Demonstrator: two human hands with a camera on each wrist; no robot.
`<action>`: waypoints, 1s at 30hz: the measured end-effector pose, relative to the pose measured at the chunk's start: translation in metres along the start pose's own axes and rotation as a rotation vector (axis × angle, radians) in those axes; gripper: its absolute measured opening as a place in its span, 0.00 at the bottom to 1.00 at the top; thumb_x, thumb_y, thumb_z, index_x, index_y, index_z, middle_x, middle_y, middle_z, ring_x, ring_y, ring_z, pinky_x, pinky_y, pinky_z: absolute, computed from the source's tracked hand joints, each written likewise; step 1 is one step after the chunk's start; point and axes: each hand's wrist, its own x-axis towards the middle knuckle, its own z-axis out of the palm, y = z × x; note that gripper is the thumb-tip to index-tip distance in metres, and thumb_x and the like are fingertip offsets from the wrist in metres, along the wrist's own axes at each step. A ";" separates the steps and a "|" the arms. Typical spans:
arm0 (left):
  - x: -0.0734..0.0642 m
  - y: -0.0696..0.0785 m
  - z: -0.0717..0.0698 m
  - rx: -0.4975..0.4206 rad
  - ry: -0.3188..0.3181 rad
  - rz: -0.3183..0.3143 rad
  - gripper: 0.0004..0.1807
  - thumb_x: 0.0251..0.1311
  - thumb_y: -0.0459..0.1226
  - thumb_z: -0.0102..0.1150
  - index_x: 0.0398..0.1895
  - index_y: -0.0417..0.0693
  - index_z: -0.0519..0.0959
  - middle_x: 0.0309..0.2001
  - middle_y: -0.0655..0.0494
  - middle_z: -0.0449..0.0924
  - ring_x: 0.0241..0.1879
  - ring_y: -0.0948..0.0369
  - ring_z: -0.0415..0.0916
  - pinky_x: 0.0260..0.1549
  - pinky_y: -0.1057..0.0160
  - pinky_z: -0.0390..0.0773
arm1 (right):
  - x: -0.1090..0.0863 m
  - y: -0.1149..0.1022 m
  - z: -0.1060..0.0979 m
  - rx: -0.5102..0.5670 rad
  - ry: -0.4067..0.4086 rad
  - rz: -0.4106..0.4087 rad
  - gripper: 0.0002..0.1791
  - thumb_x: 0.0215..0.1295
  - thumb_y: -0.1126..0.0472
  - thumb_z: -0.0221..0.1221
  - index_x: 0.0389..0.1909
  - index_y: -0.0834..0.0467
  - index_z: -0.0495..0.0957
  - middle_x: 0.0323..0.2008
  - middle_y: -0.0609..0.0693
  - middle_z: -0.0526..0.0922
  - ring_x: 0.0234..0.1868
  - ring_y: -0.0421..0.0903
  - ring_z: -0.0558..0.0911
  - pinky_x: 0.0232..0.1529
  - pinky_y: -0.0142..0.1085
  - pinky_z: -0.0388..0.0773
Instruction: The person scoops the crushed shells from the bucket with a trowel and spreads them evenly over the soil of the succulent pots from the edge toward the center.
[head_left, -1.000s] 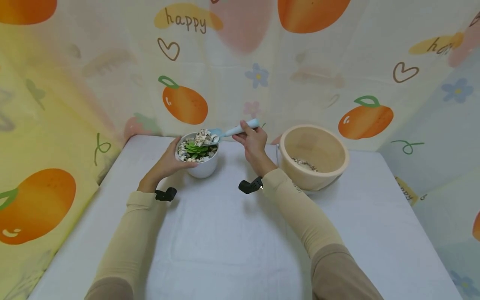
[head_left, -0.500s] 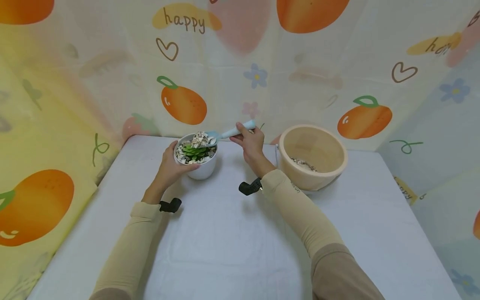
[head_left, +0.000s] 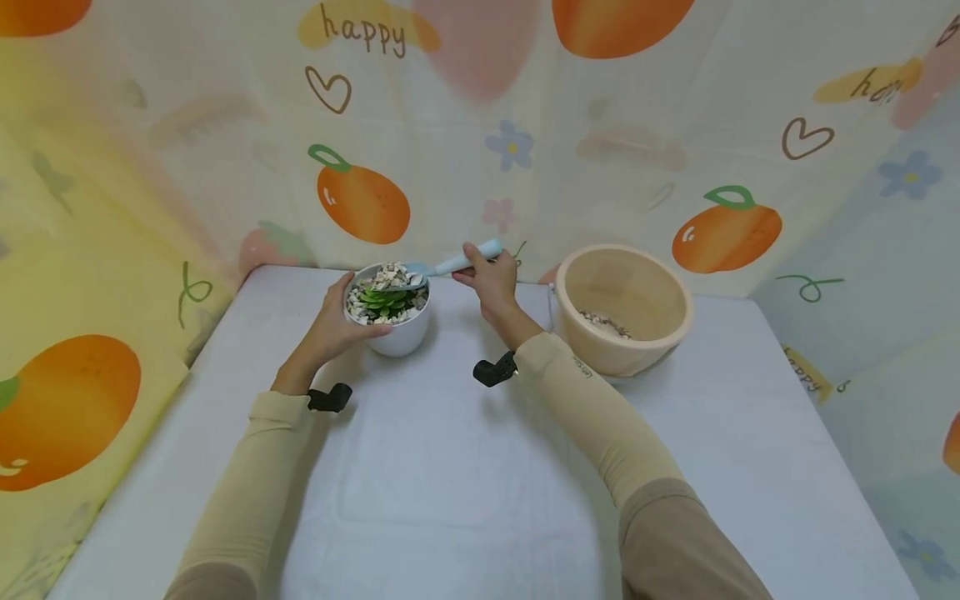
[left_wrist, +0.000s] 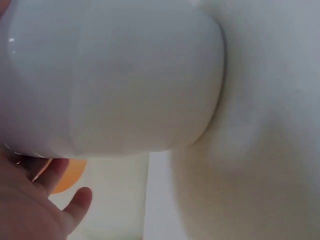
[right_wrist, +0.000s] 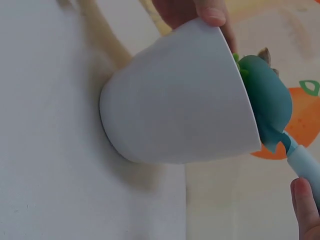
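A white pot stands upright on the table, holding a green succulent ringed by pale pebbles. My left hand grips this pot from the left, thumb along the front of the rim and fingers around the far side. In my right hand is the handle of a light-blue trowel. Its blade, heaped with pebbles, lies over the back of the plant. From the right wrist view, the blade's teal underside is at the pot's mouth; whether it touches the rim I cannot tell.
To the right of my right hand stands a large beige pot with some pebbles at its bottom. A white cloth covers the table, and a patterned curtain hangs right behind it.
The loaded trowel and my right hand have shifted slightly left over the pot. My left wrist dipped toward me and came back, its hold on the pot kept.
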 end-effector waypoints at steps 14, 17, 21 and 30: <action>-0.004 -0.002 0.008 -0.008 0.078 -0.011 0.65 0.44 0.48 0.76 0.78 0.47 0.41 0.74 0.37 0.46 0.73 0.43 0.49 0.70 0.37 0.52 | -0.006 0.000 0.008 -0.080 0.038 -0.004 0.17 0.68 0.59 0.60 0.48 0.69 0.71 0.42 0.68 0.83 0.25 0.42 0.86 0.36 0.35 0.85; -0.006 -0.003 0.010 -0.007 0.091 -0.021 0.65 0.44 0.49 0.76 0.78 0.46 0.40 0.74 0.38 0.46 0.73 0.44 0.48 0.70 0.37 0.52 | -0.009 -0.002 0.012 -0.115 0.048 -0.014 0.19 0.67 0.59 0.60 0.49 0.70 0.70 0.44 0.69 0.83 0.27 0.45 0.87 0.36 0.35 0.85; -0.008 0.000 0.012 0.004 0.094 -0.036 0.66 0.44 0.51 0.76 0.78 0.46 0.39 0.75 0.39 0.44 0.73 0.44 0.47 0.70 0.36 0.52 | -0.012 -0.002 0.014 -0.158 0.070 -0.038 0.19 0.67 0.57 0.61 0.49 0.68 0.70 0.43 0.67 0.83 0.32 0.52 0.88 0.35 0.34 0.85; -0.011 0.002 0.016 0.024 0.126 -0.039 0.65 0.45 0.51 0.75 0.78 0.46 0.39 0.74 0.37 0.46 0.72 0.43 0.49 0.69 0.36 0.54 | -0.016 -0.004 0.019 -0.203 0.083 -0.095 0.18 0.67 0.57 0.61 0.46 0.67 0.70 0.41 0.66 0.83 0.34 0.56 0.88 0.34 0.33 0.85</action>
